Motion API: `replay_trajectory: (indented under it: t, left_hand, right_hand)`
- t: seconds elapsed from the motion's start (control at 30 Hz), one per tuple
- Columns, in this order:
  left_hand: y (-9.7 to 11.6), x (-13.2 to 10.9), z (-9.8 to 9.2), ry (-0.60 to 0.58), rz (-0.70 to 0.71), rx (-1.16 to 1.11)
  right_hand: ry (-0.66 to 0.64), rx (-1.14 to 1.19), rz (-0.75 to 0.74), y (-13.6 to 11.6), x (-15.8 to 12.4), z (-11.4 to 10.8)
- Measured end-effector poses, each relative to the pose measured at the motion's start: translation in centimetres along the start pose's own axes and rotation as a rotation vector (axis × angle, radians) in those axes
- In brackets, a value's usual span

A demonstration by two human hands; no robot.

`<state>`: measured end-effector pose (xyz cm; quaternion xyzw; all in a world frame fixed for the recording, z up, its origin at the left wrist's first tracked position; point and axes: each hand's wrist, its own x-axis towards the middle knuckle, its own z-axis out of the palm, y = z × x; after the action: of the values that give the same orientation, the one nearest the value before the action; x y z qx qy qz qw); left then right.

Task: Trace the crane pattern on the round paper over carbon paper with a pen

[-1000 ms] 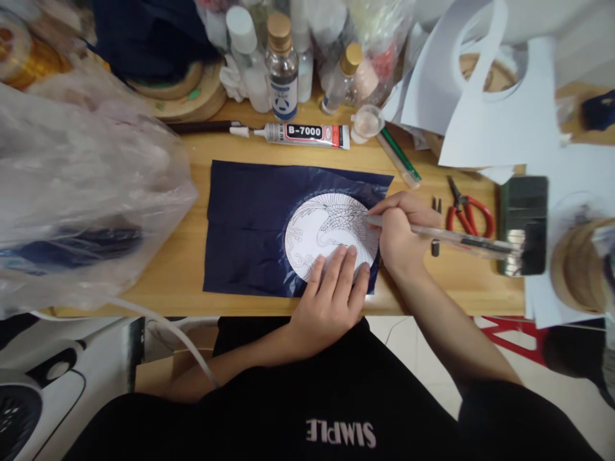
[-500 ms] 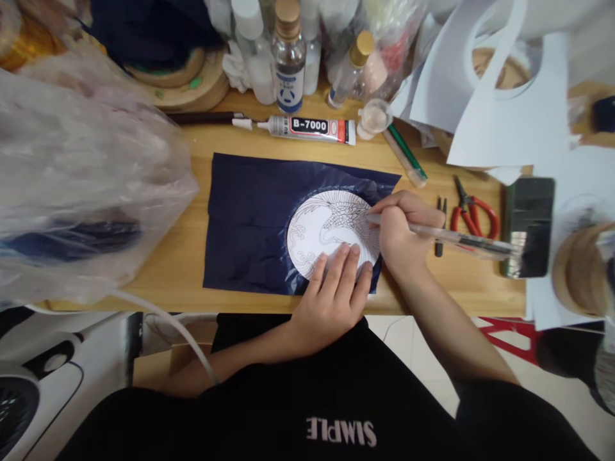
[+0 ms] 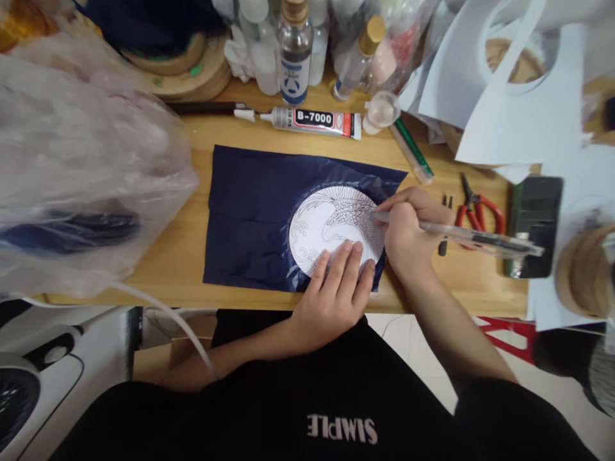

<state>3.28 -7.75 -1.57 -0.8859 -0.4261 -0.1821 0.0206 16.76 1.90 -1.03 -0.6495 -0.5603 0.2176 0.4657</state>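
A round white paper (image 3: pixel 307 224) printed with a black line drawing of a long-necked bird lies on a dark blue cloth (image 3: pixel 250 218). Shiny, crinkled film or a darker sheet shows around the paper's edge. My left hand (image 3: pixel 334 291) rests flat with fingers spread, its fingertips on the lower part of the paper. In my right hand (image 3: pixel 413 234) a clear-barrelled pen (image 3: pixel 480 239) is gripped, its tip at the paper's right side over the feathers. The pen's far end points right, above a dark phone-like object (image 3: pixel 535 224).
Red-handled pliers (image 3: pixel 480 211) and small tweezers (image 3: pixel 444 224) lie right of my right hand. Behind the cloth are a B-7000 glue tube (image 3: pixel 314 121), bottles (image 3: pixel 294 61) and a green pen (image 3: pixel 412 144). A plastic bag (image 3: pixel 91 166) covers the left side; cut white papers (image 3: pixel 533 121) stand right.
The view has shifted slightly, so the desk items sit a little higher and further right. The pen in my right hand has tilted slightly; my left hand stays on the paper.
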Motion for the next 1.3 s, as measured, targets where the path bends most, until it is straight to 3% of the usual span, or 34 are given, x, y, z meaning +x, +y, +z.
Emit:
replay_trajectory:
  t: [0.9,1.3]
  left_hand:
    - [0.09,-0.07,0.14,0.020,-0.003,-0.005]
    - [0.13,-0.01,0.12,0.031,-0.014,-0.001]
  right_hand:
    - [-0.003,0.026,-0.057,0.90,-0.29,-0.07]
    - [-0.062,0.000,-0.071,0.60,-0.27,-0.17]
